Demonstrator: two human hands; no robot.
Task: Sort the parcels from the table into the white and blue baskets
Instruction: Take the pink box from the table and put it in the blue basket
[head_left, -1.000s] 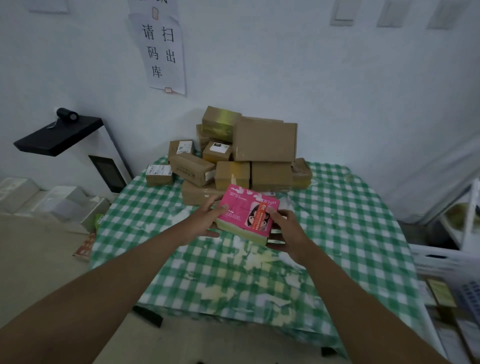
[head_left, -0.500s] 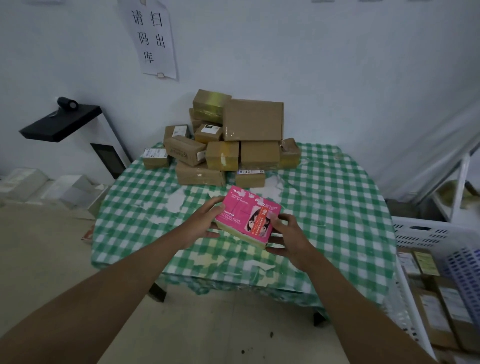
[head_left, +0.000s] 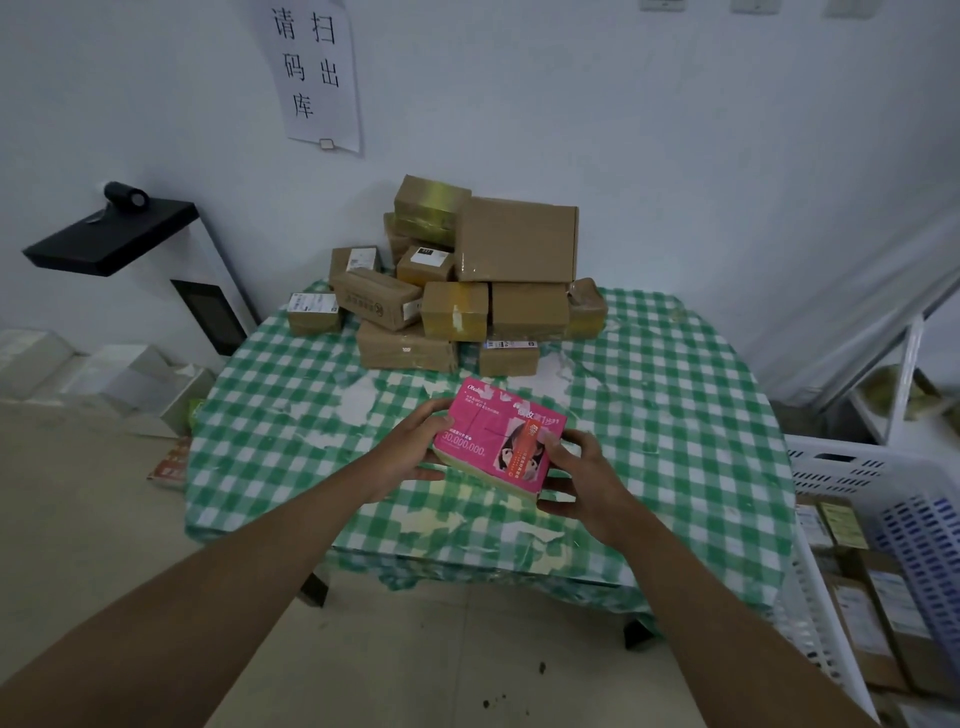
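Currently both hands hold a pink printed box (head_left: 496, 439) above the checked tabletop (head_left: 675, 415). To do this well, keep it level and carry it right, toward the white basket (head_left: 831, 467) and blue basket (head_left: 924, 540). Left hand (head_left: 410, 452) fingers curl around the box's left edge; right hand (head_left: 584, 478) fingers clasp its right corner. Beyond the fingers, brown cardboard parcels (head_left: 467, 291) remain stacked.
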